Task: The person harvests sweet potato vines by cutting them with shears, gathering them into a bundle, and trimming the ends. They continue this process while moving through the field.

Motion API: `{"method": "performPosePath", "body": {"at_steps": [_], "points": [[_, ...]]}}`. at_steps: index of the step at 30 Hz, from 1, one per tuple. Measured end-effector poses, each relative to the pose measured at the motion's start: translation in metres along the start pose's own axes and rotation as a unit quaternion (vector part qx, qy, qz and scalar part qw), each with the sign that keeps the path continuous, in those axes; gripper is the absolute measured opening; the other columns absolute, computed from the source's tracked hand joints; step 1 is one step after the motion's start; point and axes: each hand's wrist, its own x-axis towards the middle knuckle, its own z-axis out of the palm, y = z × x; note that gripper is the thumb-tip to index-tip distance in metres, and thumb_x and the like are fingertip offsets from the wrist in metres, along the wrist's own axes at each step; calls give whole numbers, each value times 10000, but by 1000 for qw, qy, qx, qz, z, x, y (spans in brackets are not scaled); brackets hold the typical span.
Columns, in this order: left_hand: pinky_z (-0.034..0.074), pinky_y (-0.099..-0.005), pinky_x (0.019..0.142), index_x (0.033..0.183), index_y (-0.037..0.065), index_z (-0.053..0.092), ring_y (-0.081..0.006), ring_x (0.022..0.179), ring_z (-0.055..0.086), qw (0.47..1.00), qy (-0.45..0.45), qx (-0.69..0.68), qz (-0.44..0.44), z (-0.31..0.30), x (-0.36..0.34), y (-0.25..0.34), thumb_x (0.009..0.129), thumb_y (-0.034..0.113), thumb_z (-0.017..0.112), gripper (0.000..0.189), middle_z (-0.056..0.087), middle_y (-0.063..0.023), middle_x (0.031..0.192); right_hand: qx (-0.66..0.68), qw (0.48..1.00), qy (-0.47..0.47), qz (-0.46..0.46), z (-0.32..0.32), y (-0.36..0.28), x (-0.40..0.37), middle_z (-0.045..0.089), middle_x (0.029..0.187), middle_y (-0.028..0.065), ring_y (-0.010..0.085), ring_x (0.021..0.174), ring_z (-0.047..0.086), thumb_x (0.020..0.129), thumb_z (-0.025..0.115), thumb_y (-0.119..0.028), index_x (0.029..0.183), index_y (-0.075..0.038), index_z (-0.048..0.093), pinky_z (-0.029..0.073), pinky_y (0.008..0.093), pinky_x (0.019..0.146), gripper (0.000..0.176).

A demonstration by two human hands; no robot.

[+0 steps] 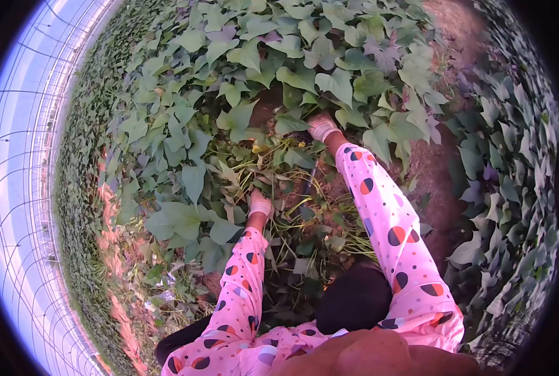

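My left hand (pixel 260 203), in a pale glove, reaches into cut or flattened vine stems (pixel 282 178) in front of me. Its fingers are hidden among the leaves, so what it holds, if anything, does not show. Farther forward and to the right, my right hand (pixel 322 127), also gloved, pushes in under broad heart-shaped green leaves (pixel 337 86). Foliage covers those fingers too. Between the hands lie tangled, yellowish stems and a patch of brown soil (pixel 265 108). Both arms wear pink sleeves (pixel 389 219) with coloured dots.
A dense bed of leafy vines (pixel 160 113) spreads ahead and to the left. Bare soil (pixel 433 169) runs along the right, with another leafy row (pixel 505 169) beyond it. My dark-clothed knee (pixel 354 299) is close below. Trampled stems (pixel 354 238) lie before it. Wire mesh (pixel 16 138) stands far left.
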Motion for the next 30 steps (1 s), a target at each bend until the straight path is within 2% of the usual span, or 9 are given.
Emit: {"method": "performPosePath", "body": {"at_steps": [1, 13, 16, 18, 20, 24, 28, 29, 30], "points": [[425, -325, 932, 1206, -1, 479, -320, 1111, 541, 999, 8, -35, 41, 31, 36, -66, 748, -74, 506, 465, 565, -183, 1200, 6, 1000, 18, -18, 6, 1, 5, 683, 1020, 66, 269, 968, 639, 833, 498, -124, 977, -99, 703, 446, 478, 880, 251], [458, -318, 869, 1192, 69, 509, -279, 1047, 571, 973, -49, 225, 20, -9, -1, 5, 807, -38, 453, 404, 602, -94, 1169, 254, 916, 264, 164, -52, 29, -139, 635, 761, 163, 368, 742, 613, 796, 611, -288, 826, -81, 602, 476, 465, 655, 209], [452, -323, 866, 1194, 81, 510, -291, 1025, 576, 985, -53, -166, 9, 13, 36, -50, 803, -36, 454, 412, 600, -109, 1174, 475, 780, 354, 201, -70, 28, -199, 649, 741, 128, 284, 641, 622, 801, 658, -302, 880, -82, 638, 489, 353, 600, 235], [452, -343, 849, 1161, 59, 531, -322, 963, 592, 989, 40, -130, 64, 6, 3, -33, 783, -20, 480, 390, 626, -147, 1091, 673, 606, 388, 170, -82, 30, -238, 641, 710, 35, 136, 608, 593, 814, 676, -295, 931, -50, 650, 467, 264, 566, 273], [455, -349, 840, 1127, 42, 557, -317, 953, 601, 990, 66, -123, -5, 2, -18, -19, 808, 20, 509, 323, 641, -151, 1051, 709, 569, 359, 210, -148, 25, -304, 618, 726, -11, 55, 619, 545, 826, 670, -241, 957, -16, 642, 440, 215, 557, 261], [465, -325, 824, 1122, -32, 578, -253, 948, 613, 958, 148, -190, 154, -30, -114, 46, 860, 106, 556, 297, 652, -144, 1049, 744, 534, 377, 138, -184, 22, -373, 606, 725, 12, 73, 590, 535, 825, 658, -220, 945, -1, 622, 417, 210, 544, 252], [444, -278, 858, 1114, -85, 569, -171, 975, 575, 615, -129, -751, 204, -99, -230, 131, 861, 38, 583, 282, 628, -131, 1062, 743, 601, 277, 100, -243, -13, -413, 593, 688, 11, 72, 559, 514, 817, 660, -243, 899, -13, 623, 398, 197, 529, 247], [449, -336, 894, 1255, -19, 446, -256, 1127, 528, 770, -36, -578, 268, -93, -230, 113, 935, 130, 431, 354, 505, -178, 1270, 702, 657, 253, 106, -272, -36, -421, 603, 683, 16, 64, 557, 518, 812, 666, -260, 893, -14, 627, 394, 191, 521, 262], [453, -341, 902, 1195, -34, 514, -247, 1097, 552, 815, -22, -518, 259, -108, -251, 124, 926, 136, 482, 320, 537, -183, 1235, 680, 696, 217, 75, -298, -60, -426, 616, 676, 22, 58, 545, 521, 808, 670, -261, 882, -10, 629, 390, 190, 501, 264]]}}
